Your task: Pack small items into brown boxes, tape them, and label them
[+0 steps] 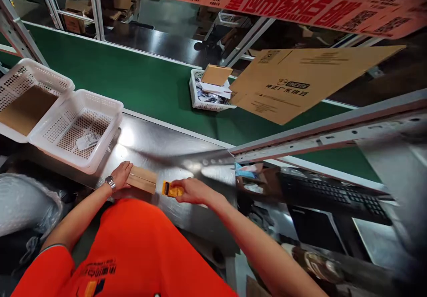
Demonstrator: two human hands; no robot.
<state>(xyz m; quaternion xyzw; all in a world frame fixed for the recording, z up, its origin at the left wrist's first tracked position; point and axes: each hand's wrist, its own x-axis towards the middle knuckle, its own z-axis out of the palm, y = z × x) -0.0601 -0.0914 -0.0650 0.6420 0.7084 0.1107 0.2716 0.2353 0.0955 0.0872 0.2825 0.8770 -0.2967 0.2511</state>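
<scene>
A small brown cardboard box (143,179) lies on the shiny metal table (147,140), close to my body. My left hand (121,175), with a watch at the wrist, rests against the left end of the box, its fingers over the top edge. Just right of the box, my right hand (189,190) is closed on a yellow tape dispenser (171,189) with a dark front part. A narrow gap separates the dispenser from the box.
Two white plastic baskets (114,105) stand at the left, one with a label inside. Beyond the table runs a green conveyor (150,81) bearing a filled white basket (210,106). A cardboard sheet (287,83) and metal frame bar (320,130) rise at the right, near a keyboard (333,197).
</scene>
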